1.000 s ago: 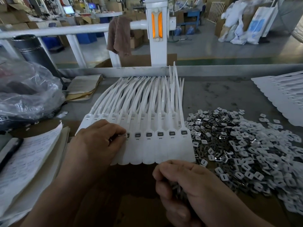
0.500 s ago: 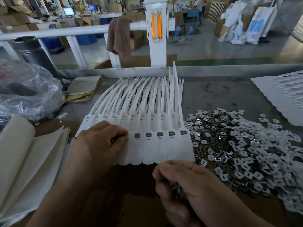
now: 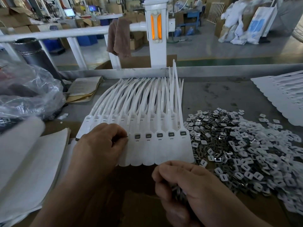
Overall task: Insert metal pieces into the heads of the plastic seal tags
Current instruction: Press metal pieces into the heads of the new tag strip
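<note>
The left hand (image 3: 101, 143) is pinching a small dark metal piece (image 3: 126, 136) between thumb and forefinger. Only the piece's tip is showing, pressed at the head of one tag in the row of white seal tags (image 3: 147, 149) lying flat on the table (image 3: 221, 95). The right hand (image 3: 183, 187) is curling round a handful of spare pieces (image 3: 177, 193), low and just in front of the row's near edge.

To the right of the left hand, 5 heads are showing dark filled sockets (image 3: 159, 135). Judging by that, the work is running leftward and the socket under the fingers is the one being loaded. Doing it well is likely meaning setting the piece square to the opening, pushing it flush like its 5 neighbours, and letting the hand weigh the row down so the tags are not sliding.

The loose pile of metal pieces (image 3: 246, 153) is lying just beside the row on its right. A second fan of tags (image 3: 282, 99) is running off the right edge.

The left hand is covering the socket in hand and the heads further left, so I cannot tell whether the piece is seated or whether those heads are filled. The right fist is hiding how many spares it is holding. In the pile, metal and white parts are blurring together.
</note>
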Demonstrator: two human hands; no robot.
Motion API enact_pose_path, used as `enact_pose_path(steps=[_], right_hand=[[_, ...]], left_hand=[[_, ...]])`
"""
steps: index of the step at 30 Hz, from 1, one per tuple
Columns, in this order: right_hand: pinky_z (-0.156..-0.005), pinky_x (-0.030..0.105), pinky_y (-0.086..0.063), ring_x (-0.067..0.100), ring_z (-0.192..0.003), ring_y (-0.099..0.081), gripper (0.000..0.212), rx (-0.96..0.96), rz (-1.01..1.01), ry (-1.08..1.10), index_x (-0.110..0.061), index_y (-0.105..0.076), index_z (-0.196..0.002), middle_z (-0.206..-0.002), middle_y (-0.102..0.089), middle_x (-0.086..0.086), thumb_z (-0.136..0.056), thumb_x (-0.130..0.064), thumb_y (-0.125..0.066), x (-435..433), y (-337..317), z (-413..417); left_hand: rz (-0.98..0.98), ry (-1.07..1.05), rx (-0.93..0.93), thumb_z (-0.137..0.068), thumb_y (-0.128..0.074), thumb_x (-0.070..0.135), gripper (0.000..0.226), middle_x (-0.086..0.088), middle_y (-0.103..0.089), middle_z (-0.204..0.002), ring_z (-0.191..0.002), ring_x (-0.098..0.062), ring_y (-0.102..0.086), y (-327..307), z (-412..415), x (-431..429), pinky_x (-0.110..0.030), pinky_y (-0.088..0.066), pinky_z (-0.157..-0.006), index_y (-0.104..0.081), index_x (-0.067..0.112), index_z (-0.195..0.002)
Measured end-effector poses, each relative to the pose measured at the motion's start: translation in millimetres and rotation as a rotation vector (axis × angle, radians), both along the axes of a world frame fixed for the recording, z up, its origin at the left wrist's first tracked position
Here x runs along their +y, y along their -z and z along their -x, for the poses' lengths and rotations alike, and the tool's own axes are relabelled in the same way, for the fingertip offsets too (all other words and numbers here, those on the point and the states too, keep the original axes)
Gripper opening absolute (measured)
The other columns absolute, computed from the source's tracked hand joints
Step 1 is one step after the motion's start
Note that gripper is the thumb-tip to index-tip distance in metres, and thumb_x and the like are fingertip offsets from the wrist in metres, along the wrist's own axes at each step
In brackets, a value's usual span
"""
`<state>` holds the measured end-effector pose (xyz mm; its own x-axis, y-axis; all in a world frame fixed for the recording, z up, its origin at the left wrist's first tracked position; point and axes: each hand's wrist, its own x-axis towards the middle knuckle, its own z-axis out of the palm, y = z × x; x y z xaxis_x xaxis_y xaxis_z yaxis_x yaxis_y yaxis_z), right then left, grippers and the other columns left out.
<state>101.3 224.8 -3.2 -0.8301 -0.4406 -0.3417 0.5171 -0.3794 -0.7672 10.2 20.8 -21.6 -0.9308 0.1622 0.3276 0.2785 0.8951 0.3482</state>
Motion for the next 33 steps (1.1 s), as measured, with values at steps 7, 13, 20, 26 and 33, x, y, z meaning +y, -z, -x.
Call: enact_pose_path(steps=[7,13,20,26,33], right_hand=[[-0.036,0.016,-0.027,0.012,-0.034,-0.035,0.031,0.001,-0.013,-0.018,-0.007,-0.064,-0.077,-0.061,-0.05,0.01,-0.062,-0.034,-0.067,2,-2,0],[-0.036,0.015,-0.028,0.012,-0.035,-0.036,0.029,-0.016,-0.007,-0.024,-0.009,-0.067,-0.075,-0.062,-0.051,0.01,-0.063,-0.034,-0.069,2,1,1],[-0.034,0.017,-0.031,0.014,-0.035,-0.042,0.026,-0.162,0.18,0.014,-0.007,-0.071,-0.076,-0.064,-0.055,0.009,-0.064,-0.031,-0.072,1,6,5],[-0.04,0.033,-0.052,0.033,-0.05,-0.062,0.03,-0.26,0.427,0.249,0.006,-0.073,-0.073,-0.074,-0.063,0.024,-0.057,-0.02,-0.069,-4,-3,11],[-0.072,0.052,-0.059,0.048,-0.083,-0.07,0.052,-0.278,0.581,0.339,0.018,-0.064,-0.104,-0.104,-0.067,0.037,-0.072,-0.024,-0.069,2,-3,12]], left_hand=[[0.192,0.089,0.092,-0.092,-0.057,0.029,0.022,0.001,-0.068,-0.09,-0.076,-0.019,-0.064,-5,-11,0,-0.047,-0.054,-0.069,-0.075,0.02,-0.1],[0.307,0.109,0.049,-0.09,-0.036,0.044,0.049,-0.003,-0.067,-0.096,-0.08,-0.021,-0.064,-9,-23,-1,-0.047,-0.053,-0.069,-0.072,0.018,-0.111],[0.145,0.018,0.007,-0.092,-0.052,0.037,0.026,0.013,-0.061,-0.098,-0.082,-0.003,-0.053,-4,-18,7,-0.021,-0.04,-0.07,-0.065,0.03,-0.114],[-0.108,-0.011,-0.014,-0.089,-0.049,0.045,0.034,0.028,-0.05,-0.089,-0.083,0.011,-0.052,-9,-27,9,-0.008,-0.037,-0.058,-0.062,0.033,-0.117],[-0.219,0.274,0.094,-0.083,-0.051,0.054,0.032,0.024,-0.055,-0.109,-0.099,0.003,-0.058,-27,-66,38,-0.008,-0.05,-0.063,-0.064,0.037,-0.106]])
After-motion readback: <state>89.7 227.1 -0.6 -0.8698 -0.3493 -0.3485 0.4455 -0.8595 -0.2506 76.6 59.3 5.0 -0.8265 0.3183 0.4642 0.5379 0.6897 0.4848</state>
